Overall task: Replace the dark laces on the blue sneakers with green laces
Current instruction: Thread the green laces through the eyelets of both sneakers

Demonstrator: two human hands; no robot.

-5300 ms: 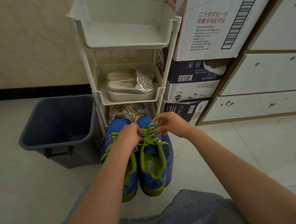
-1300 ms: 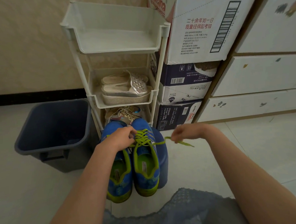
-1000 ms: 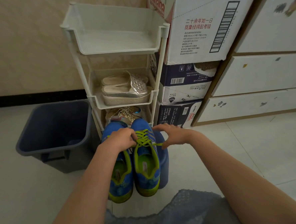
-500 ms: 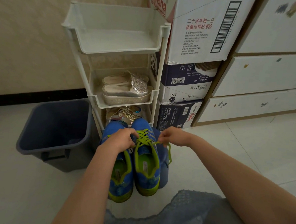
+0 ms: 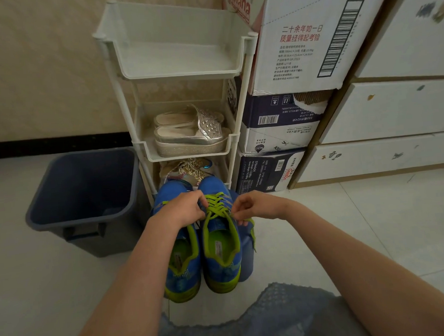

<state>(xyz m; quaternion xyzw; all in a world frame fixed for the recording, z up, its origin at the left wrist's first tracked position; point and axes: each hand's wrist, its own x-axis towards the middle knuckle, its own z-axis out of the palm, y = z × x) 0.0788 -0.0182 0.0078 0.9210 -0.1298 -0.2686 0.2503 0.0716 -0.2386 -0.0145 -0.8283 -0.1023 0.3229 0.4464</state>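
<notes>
Head view: person's two arms reach forward to a pair of blue sneakers (image 5: 222, 261) standing side by side, toes away, in front of a white shelf rack (image 5: 242, 130).
Sneaker position: pair sits on a low blue thing (image 5: 247, 266), what it is unclear; grey bin (image 5: 82, 202) to the left, stacked cardboard boxes (image 5: 278, 128) to the right.
Green lace (image 5: 218, 205): criss-crossed up the right-hand sneaker; loose end hangs off its outer side.
Dark laces: none visible.
Left-hand sneaker lacing: mostly hidden under the arm, cannot tell.
Left hand (image 5: 184, 209): fingers curled at the inner eyelet edge of the right-hand sneaker, gripping it; whether they also pinch a lace end is hidden.
Right hand (image 5: 254, 204): fingers pinch the green lace at the outer eyelet edge.
Step (judged): threading or tightening the upper eyelets of the last sneaker, near the end.
Next move needs: feed the tip through the next eyelet, pull slack even both sides, keep the sneaker from sliding off.
</notes>
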